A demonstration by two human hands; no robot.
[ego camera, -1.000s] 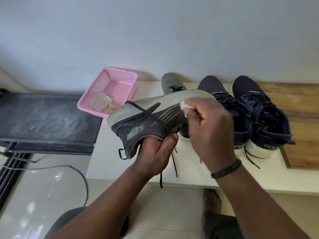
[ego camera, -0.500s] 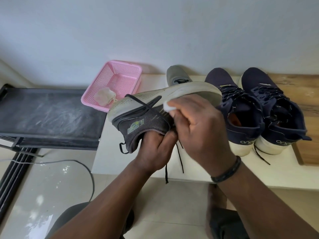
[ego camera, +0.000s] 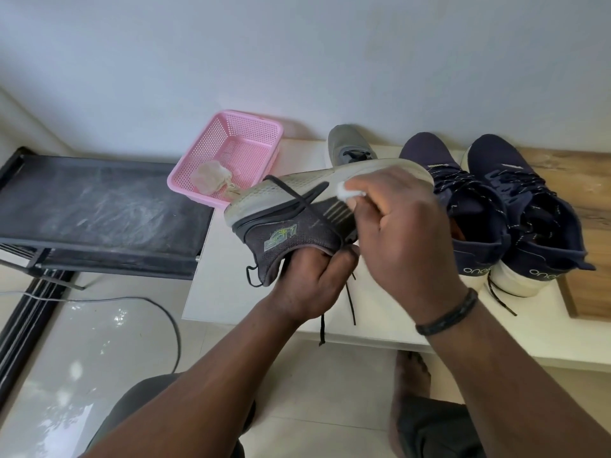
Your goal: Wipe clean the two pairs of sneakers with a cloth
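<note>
Right now the left hand grips a grey knit sneaker with a pale rubber sole by its heel collar, fingers curled into the opening, and holds it tipped on its side above the white bench, sole turned up and away. Its black laces dangle below the hand, over the bench's front edge. The right hand, with a dark braided band at the wrist, pinches a small white wad of cloth in its fingertips and presses it against the side of the sneaker just under the sole line.

Behind the held shoe, the second grey sneaker stands on the bench with its toe toward the wall, mostly hidden. Just beside it to the right stand two navy knit sneakers with white soles, side by side, heels toward the person, white lettering on each heel tab. The outer one sits partly on a brown wooden board that lies at the bench's right end.

At the bench's back left corner a pink perforated plastic basket holds a crumpled, greyish used wipe. To the left of the bench, a black dusty shelf sits lower, and a thin grey cable curves over the glossy tiled floor.
</note>
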